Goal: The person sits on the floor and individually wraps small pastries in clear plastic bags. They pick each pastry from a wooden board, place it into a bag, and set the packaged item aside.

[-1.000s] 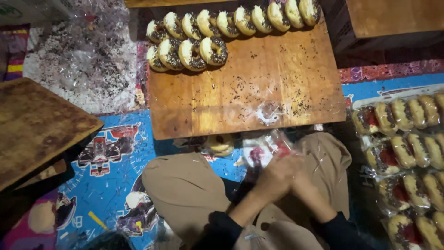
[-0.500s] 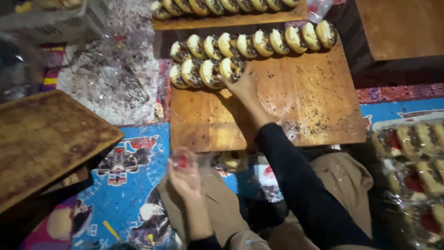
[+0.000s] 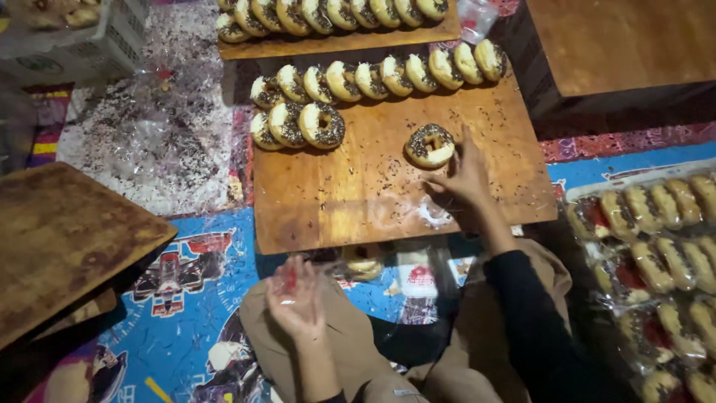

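Near: person seated on floor, tan trousers, dark sleeve on right arm.
Left hand x1, raised over left knee, palm up; fingers curled round a clear plastic wrapper w/ red mark, held.
Right hand x1, arm stretched fwd over tabletop; fingers spread, tips touching single doughnut, not closed round it. Half a sec ago this hand was further left at the front row; doughnut now sits alone, pulled out toward board centre.
Low wooden tabletop x1, sprinkle crumbs on it.
On it: front row 3 doughnuts, back row approx. 9, all choc-sprinkled, leaning on each other.
Right side: tray of wrapped doughnuts, count unclear, 10+.
Left: wooden board x1, bare, tilted over cartoon-print blue mat.
Far: 2nd board w/ doughnut row, approx. 8 visible, top cut off. Clear plastic sheet w/ sprinkles, far left.
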